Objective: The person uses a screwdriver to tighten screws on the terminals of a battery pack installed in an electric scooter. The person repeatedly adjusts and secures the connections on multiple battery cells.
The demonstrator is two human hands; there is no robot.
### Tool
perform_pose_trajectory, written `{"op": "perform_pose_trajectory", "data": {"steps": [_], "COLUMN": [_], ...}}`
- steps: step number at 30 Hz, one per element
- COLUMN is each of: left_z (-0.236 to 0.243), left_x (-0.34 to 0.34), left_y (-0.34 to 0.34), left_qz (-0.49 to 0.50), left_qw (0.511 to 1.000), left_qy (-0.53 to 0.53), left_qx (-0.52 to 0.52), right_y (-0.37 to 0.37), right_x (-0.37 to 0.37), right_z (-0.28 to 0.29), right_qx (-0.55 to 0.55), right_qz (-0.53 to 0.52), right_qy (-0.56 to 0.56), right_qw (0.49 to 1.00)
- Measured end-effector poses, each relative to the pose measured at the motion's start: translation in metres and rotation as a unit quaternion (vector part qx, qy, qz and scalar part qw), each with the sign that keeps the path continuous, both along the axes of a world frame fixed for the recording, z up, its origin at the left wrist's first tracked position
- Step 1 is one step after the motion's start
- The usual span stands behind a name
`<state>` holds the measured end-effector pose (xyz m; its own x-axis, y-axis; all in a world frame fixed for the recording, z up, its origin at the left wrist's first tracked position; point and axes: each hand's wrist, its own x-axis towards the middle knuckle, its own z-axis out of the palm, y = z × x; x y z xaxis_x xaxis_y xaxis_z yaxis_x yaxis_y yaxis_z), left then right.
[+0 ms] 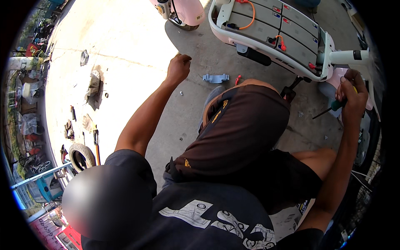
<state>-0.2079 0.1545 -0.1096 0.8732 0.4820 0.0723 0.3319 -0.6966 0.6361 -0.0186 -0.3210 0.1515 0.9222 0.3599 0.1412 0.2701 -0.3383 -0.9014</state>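
The right hand (pixel 353 91) grips a screwdriver (pixel 336 105) toward eight o'clock; the left hand (pixel 179 66) curls closed, the scooter (pixel 283 59) at its three o'clock.

To your left, sunlight falls across the concrete ground (pixel 121 39), where a clear crumpled plastic piece (pixel 84 58) lies above a rumpled greyish bag (pixel 93 84). You have a small black ring (pixel 106 95) just beside that bag. Farther down, a worn tyre (pixel 88 152) sits near a long orange-and-black tool (pixel 96 143). Along your far left edge run clear plastic bags (pixel 29 123), then a blue metal frame (pixel 47 189) and a pink panel (pixel 45 227) with dark writing.
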Motion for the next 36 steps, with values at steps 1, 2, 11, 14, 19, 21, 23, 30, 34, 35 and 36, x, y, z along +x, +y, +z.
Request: {"op": "perform_pose_trajectory", "data": {"steps": [1,2,11,14,19,21,23,30,34,35,36], "left_z": [-0.028,-0.055,-0.106,-0.114,-0.122,-0.127,-0.126,-0.047,0.009,0.023,0.038], "left_x": [-0.024,-0.047,-0.099,-0.094,-0.098,-0.099,-0.097,-0.051,-0.018,-0.007,0.003], "left_y": [0.011,0.020,-0.007,-0.012,-0.006,-0.005,-0.002,-0.024,-0.044,-0.052,-0.062], "left_qz": [0.002,0.004,0.090,0.111,0.141,0.139,0.125,0.115,0.049,0.035,0.020], "left_qw": [0.999,0.996,0.938,0.935,0.940,0.948,0.962,0.948,0.904,0.898,0.890], "left_qy": [0.047,0.093,0.334,0.337,0.310,0.287,0.244,0.113,0.002,-0.008,-0.017], "left_qx": [-0.005,-0.011,-0.002,0.003,0.003,0.000,-0.005,-0.276,-0.424,-0.439,-0.455], "right_y": [-0.003,-0.007,0.005,0.015,0.027,0.025,0.025,0.030,0.031,0.027,0.023], "right_x": [0.002,0.003,-0.001,-0.007,-0.008,-0.008,-0.007,-0.007,0.000,0.003,0.006], "right_z": [-0.001,-0.001,0.000,0.004,0.003,0.004,0.003,0.011,0.011,0.013,0.014], "right_qx": [0.002,0.004,0.002,0.021,0.041,0.038,0.049,0.119,0.232,0.257,0.283], "right_qz": [0.005,0.008,0.026,0.009,0.013,0.016,0.014,0.011,-0.019,-0.034,-0.049], "right_qy": [0.008,0.015,-0.010,0.014,0.039,0.035,0.042,0.057,0.110,0.122,0.134], "right_qw": [1.000,1.000,1.000,1.000,0.998,0.999,0.998,0.991,0.966,0.958,0.949]}}
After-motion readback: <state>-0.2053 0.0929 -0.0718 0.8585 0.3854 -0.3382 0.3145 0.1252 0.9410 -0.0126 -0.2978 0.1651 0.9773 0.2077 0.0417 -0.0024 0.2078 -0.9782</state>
